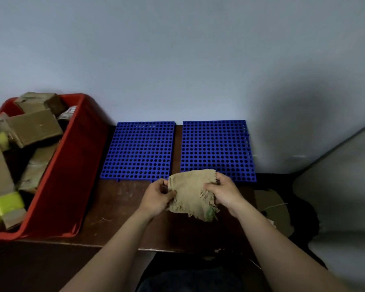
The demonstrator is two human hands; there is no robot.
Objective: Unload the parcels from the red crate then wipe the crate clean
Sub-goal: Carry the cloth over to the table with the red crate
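A red crate (76,157) stands at the left of the dark wooden table (122,207), filled with several brown cardboard parcels (33,127), some bound with yellow tape. Over the table's middle I hold a frayed tan cloth (190,192) with both hands. My left hand (157,197) pinches its left edge, thumb on top. My right hand (224,191) grips its right side, fingers curled over the upper corner.
Two blue perforated plastic panels (139,150) (216,148) lie flat side by side against the wall, just beyond the cloth. A brown cardboard piece (276,209) lies off the table's right end. A grey wall rises behind; a pale surface stands at the right.
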